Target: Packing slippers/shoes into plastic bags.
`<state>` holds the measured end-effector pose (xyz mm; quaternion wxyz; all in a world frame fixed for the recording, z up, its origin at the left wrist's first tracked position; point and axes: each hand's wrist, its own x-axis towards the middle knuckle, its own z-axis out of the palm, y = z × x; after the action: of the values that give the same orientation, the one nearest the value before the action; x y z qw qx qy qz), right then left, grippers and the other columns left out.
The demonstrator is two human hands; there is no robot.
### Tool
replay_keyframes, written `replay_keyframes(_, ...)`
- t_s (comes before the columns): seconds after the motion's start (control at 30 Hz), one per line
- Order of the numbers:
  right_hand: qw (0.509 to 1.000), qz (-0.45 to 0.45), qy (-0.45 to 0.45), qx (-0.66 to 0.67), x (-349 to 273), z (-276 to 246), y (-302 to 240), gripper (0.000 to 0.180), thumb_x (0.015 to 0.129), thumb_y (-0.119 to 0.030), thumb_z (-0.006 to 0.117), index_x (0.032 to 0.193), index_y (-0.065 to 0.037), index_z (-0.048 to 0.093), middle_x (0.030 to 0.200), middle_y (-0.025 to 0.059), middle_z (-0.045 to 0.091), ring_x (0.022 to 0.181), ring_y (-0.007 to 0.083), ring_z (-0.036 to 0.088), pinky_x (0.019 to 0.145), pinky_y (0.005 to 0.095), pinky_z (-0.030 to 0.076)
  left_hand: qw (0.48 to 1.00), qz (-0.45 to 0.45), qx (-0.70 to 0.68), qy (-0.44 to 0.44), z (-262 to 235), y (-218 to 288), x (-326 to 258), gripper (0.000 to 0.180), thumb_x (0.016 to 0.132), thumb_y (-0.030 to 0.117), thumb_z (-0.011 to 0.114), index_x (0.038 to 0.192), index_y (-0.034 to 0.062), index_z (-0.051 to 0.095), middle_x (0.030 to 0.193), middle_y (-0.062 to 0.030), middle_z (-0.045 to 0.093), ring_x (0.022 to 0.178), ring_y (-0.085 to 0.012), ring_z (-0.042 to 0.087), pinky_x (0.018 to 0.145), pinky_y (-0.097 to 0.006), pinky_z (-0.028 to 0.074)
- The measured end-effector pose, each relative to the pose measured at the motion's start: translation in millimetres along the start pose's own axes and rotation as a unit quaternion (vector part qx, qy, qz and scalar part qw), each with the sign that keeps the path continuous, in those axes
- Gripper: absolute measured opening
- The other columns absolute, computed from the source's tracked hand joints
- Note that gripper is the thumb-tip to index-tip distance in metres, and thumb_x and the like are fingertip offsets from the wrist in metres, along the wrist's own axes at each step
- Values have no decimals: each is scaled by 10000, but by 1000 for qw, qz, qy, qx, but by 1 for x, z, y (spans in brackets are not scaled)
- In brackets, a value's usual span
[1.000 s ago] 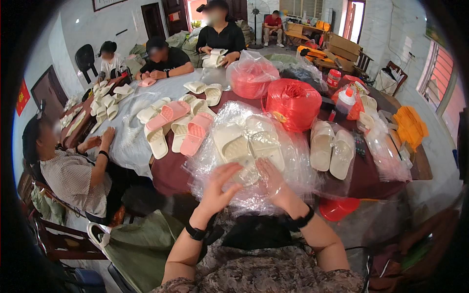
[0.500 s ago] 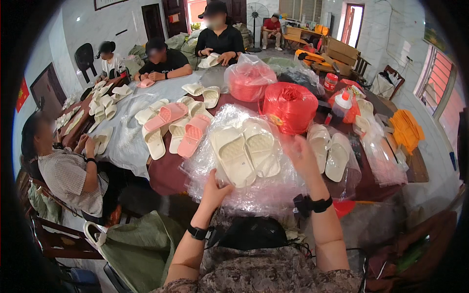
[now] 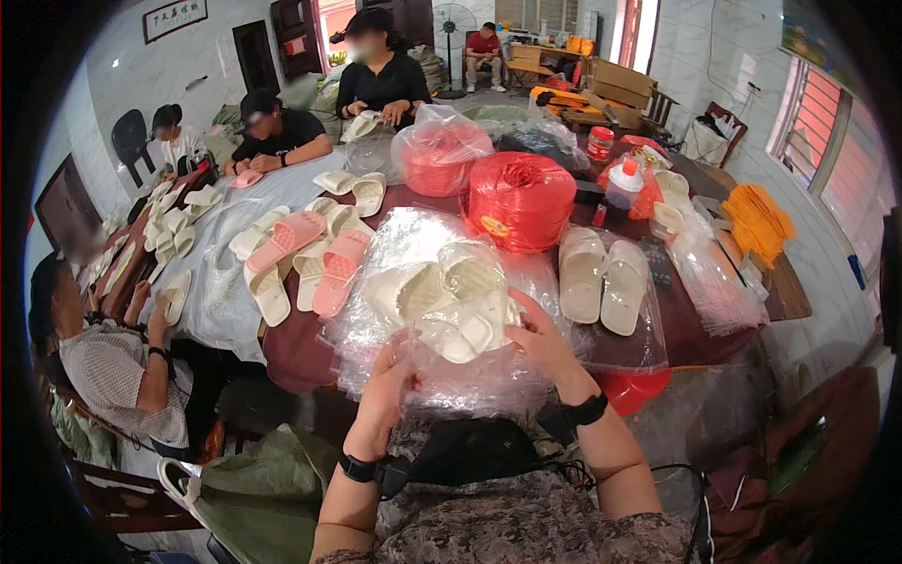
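A pair of cream slippers (image 3: 470,293) lies in front of me, with clear plastic around them. Under the pair is a stack of clear plastic bags (image 3: 395,249). My right hand (image 3: 545,343) has its thumb and fingers closed on the right edge of the bagged pair. By the pair's lower left, above the stack, my left hand (image 3: 387,378) has bent fingers smeared by motion; whether plastic is between them is unclear. Another cream pair (image 3: 601,277) lies bagged to the right. Left of the stack rest several loose cream slippers (image 3: 270,293) and pink slippers (image 3: 340,273).
Two red twine rolls (image 3: 522,202) stand beyond the stack, the farther one in plastic. A bottle (image 3: 624,183), a red-lidded jar (image 3: 600,143) and orange bags (image 3: 757,224) are at the right. A co-worker (image 3: 122,362) sits at the left; others work farther back.
My right hand has come down and inward onto the pair's right edge. The cream slippers have shifted closer together and tilted. My left hand has moved slightly lower, and the whole view has shifted.
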<state>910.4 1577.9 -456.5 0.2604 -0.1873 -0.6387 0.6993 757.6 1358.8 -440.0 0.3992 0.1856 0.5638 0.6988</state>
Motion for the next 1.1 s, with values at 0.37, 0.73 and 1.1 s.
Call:
replay_keyframes(0.37,944,-194,256,-81,-17,-111,-50,468,906,-6,555,1372,-17,518,1188,31,604,960,90,569,855,213,445,939,207,170,-216,144,15,89,631,808,-90,369,1402,98,465,1046,-72,609,786,-122,586,713,-258,493)
replay_keyframes(0.73,900,-31,379,-212,-3,-231,62,384,886,-61,576,1258,34,592,1160,127,666,1043,189,619,889,298,463,916,156,347,-130,157,-97,150,658,846,273,709,1389,21,437,1191,-278,606,870,-307,690,721,-389,551)
replay_keyframes(1.1,907,-57,398,-129,-42,-200,79,395,948,-112,554,1305,58,541,1234,124,629,1081,188,589,927,301,450,887,100,354,-279,91,-43,58,616,912,240,681,1417,8,417,1358,-186,532,1085,-249,628,872,-336,536)
